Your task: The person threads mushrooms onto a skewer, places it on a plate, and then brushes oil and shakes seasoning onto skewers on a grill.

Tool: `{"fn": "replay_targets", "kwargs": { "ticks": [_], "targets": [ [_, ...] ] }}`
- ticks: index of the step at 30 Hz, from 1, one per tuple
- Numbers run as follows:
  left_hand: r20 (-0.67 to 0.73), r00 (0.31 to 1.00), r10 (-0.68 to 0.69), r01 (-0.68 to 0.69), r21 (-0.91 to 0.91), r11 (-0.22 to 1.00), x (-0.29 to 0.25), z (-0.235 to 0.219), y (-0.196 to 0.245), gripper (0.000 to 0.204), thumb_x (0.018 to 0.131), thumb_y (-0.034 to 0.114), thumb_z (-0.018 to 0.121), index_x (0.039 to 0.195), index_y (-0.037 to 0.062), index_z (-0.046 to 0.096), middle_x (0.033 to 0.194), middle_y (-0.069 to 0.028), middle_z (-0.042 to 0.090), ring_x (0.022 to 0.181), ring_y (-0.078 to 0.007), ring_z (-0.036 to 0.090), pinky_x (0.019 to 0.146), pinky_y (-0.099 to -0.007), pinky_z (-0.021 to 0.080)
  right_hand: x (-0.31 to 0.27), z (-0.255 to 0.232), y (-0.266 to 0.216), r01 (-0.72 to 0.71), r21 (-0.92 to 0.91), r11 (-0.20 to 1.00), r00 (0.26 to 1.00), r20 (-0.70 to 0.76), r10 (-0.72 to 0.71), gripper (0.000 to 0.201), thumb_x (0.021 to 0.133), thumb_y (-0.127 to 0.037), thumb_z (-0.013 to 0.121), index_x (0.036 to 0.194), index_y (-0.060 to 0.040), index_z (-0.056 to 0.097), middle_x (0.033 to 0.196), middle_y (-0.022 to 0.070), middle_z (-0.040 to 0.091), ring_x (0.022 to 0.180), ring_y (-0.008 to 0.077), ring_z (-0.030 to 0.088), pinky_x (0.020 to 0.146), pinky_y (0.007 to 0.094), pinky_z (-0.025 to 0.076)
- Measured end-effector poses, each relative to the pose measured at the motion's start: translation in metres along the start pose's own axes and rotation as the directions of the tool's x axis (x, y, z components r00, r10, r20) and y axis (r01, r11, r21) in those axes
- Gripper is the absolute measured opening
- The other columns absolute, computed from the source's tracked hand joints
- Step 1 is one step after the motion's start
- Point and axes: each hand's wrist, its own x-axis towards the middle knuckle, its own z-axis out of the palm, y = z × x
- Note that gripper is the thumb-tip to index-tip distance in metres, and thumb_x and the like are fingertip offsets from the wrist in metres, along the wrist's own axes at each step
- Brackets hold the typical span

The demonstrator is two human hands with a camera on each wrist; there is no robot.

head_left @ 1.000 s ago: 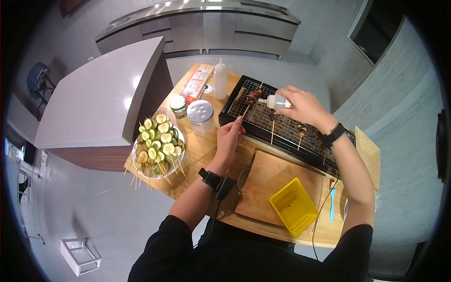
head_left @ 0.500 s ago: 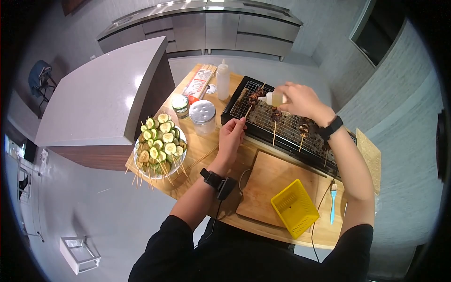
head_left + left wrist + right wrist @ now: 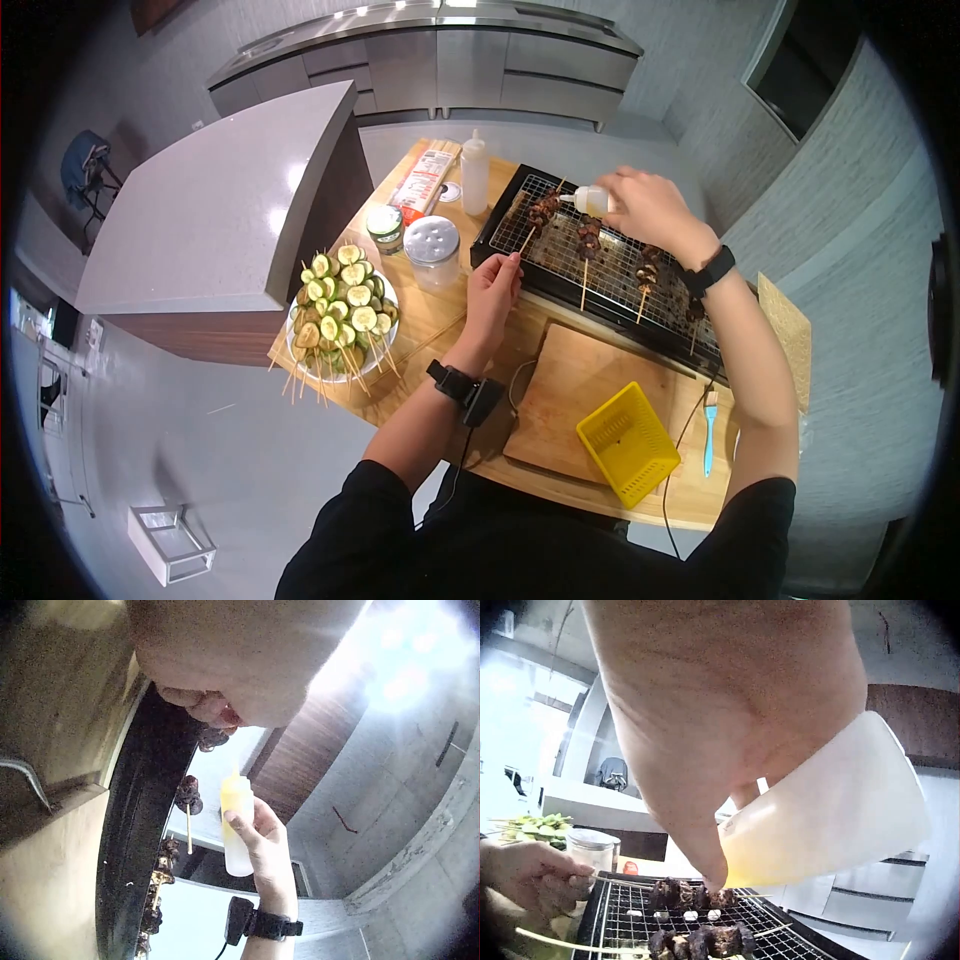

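My right hand (image 3: 648, 212) grips a clear squeeze bottle (image 3: 594, 202) holding yellowish liquid. The bottle is tilted, and its nozzle points at the far part of the leftmost skewer (image 3: 543, 211) of dark, browned pieces on the grill (image 3: 565, 254). With thumb and finger my left hand (image 3: 492, 295) pinches that skewer's bare stick end at the grill's near edge; the right wrist view shows this left hand (image 3: 536, 881) from the side. To the right lie a second skewer (image 3: 588, 242) and a third (image 3: 646, 275), partly under my right forearm.
On the left stand a plate of zucchini-slice skewers (image 3: 345, 310), a shaker jar (image 3: 432, 255), a small green jar (image 3: 385, 230) and another squeeze bottle (image 3: 475, 180). A wooden board (image 3: 545, 425) with a yellow basket (image 3: 628, 445) lies in front, near a blue brush (image 3: 709, 440) and a cable.
The squeeze bottle in my right hand has shifted slightly toward the far end of the leftmost skewer. My left hand stays at the stick end.
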Motion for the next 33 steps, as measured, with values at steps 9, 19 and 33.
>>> {"fn": "replay_targets", "kwargs": {
  "ticks": [9, 19, 33],
  "targets": [
    [-0.005, 0.999, 0.036, -0.036, -0.004, 0.999, 0.0, -0.001, 0.0, 0.028, 0.107, 0.03, 0.058, 0.085, 0.0129, 0.058, 0.067, 0.0084, 0.049, 0.054, -0.0015, 0.04, 0.048, -0.0203, 0.027, -0.007, -0.019, -0.013, 0.031, 0.039, 0.999, 0.996, 0.077, -0.034, 0.049, 0.078, -0.023, 0.081, 0.125, -0.0135, 0.07, 0.114, 0.0125, 0.07, 0.105, 0.0361, 0.068, 0.09, 0.0463, 0.055],
    [0.005, 1.0, 0.009, -0.009, -0.033, 0.999, 0.0, 0.0, 0.0, 0.029, 0.108, 0.031, 0.056, 0.085, 0.0136, 0.058, 0.068, 0.0091, 0.049, 0.054, -0.0008, 0.04, 0.048, -0.0195, 0.027, -0.007, -0.016, -0.006, 0.008, 0.053, 0.999, 0.999, 0.053, -0.011, 0.047, 0.081, -0.024, 0.081, 0.125, -0.0135, 0.07, 0.113, 0.0126, 0.07, 0.105, 0.0361, 0.068, 0.089, 0.0468, 0.055],
    [-0.006, 1.0, -0.029, 0.029, -0.066, 0.997, 0.0, -0.002, 0.001, 0.032, 0.11, 0.035, 0.052, 0.086, 0.0146, 0.057, 0.067, 0.0094, 0.047, 0.057, -0.0004, 0.044, 0.049, -0.0175, 0.03, 0.002, -0.008, -0.003, -0.038, 0.02, 0.999, 0.996, 0.079, 0.036, 0.045, 0.082, -0.026, 0.078, 0.124, -0.0125, 0.07, 0.113, 0.0136, 0.07, 0.106, 0.0359, 0.068, 0.091, 0.0461, 0.055]
  ]
}}
